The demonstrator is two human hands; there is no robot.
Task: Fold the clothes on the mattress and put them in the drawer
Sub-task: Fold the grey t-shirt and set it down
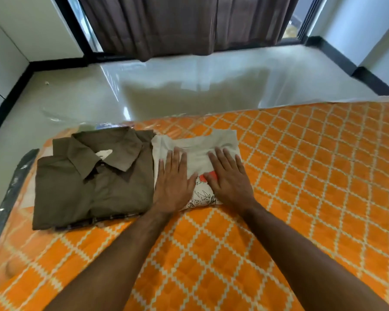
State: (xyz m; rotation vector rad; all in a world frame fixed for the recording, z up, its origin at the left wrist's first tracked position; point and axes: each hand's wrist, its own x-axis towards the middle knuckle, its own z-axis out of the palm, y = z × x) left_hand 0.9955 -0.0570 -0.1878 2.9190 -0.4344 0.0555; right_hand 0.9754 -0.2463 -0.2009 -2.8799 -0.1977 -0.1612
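From the head camera, an orange mattress fills the lower part of the picture; its quilted cover carries a cream diamond lattice and lies under a glossy clear plastic wrap that wrinkles along the left edge. Near its far left corner lies a folded olive-brown collared shirt, a smooth woven cloth squared into a rectangle with the pointed collar spread on top and a pale label showing inside the neck. A strip of dark checked fabric peeps out from under its near edge. Just beside it, to the right and touching it, lies a folded white T-shirt, soft knit, with a line-drawn cartoon face and a red patch printed on the front.

The left hand lies flat, palm down, on the T-shirt's left half, fingers straight and close together, pointing away from the person. The right hand lies flat on the right half, fingers straight and slightly spread. Neither hand grasps anything; both press the cloth. Both forearms are bare and reach forward from the lower edge.

Beyond the mattress is a shiny pale tiled floor, and a dark brown curtain hangs at the window.
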